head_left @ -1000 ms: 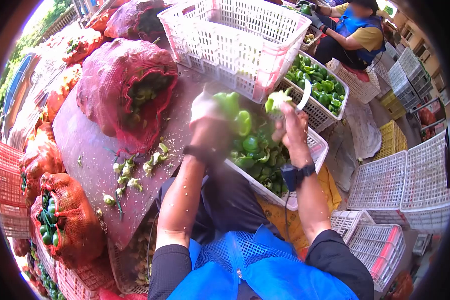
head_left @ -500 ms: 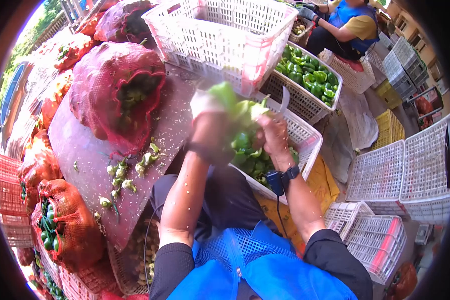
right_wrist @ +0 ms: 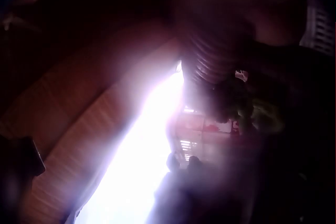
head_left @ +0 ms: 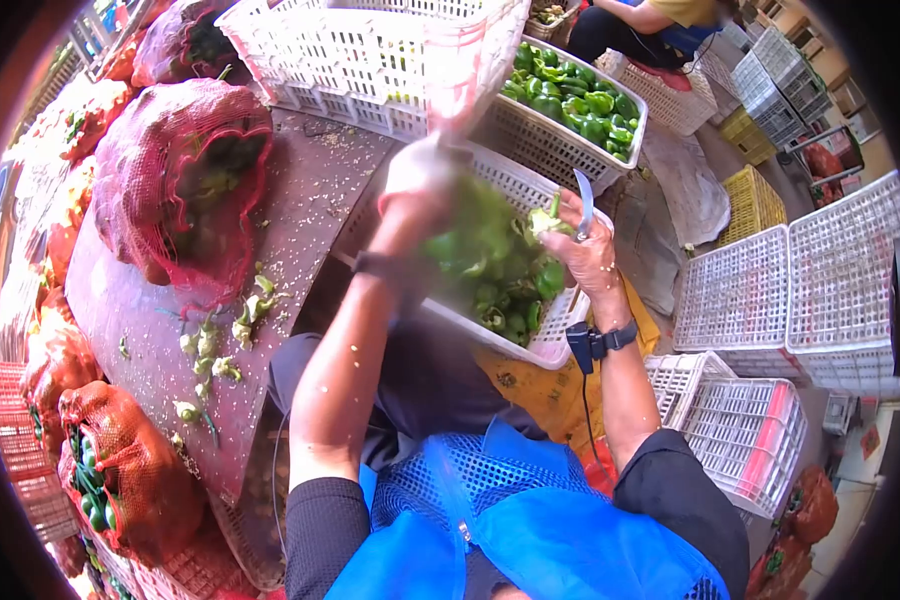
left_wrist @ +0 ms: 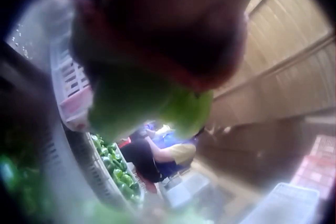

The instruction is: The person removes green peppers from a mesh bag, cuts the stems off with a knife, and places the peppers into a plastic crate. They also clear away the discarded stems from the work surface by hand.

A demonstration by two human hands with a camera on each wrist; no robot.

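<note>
My left hand, pale and blurred in the head view, is over the near white crate of green bell peppers. In the left wrist view its fingers grip a green bell pepper, its outline smeared by motion. To the right, my right hand holds a small curved knife, blade pointing up. Between its thumb and fingers sits a pale green pepper stem core. Loose bell peppers lie in the crate below both hands. The right wrist view is mostly dark and glaring.
A large white crate stands at the back. Behind the near crate is another crate of green peppers. A red mesh sack and cut stem cores lie on the board at left. Stacked crates stand right; another person sits beyond.
My hands came close together over the crate half a second ago and are now apart, the right one with a stem core beside the knife. The head view has shifted, moving the scene leftward.
</note>
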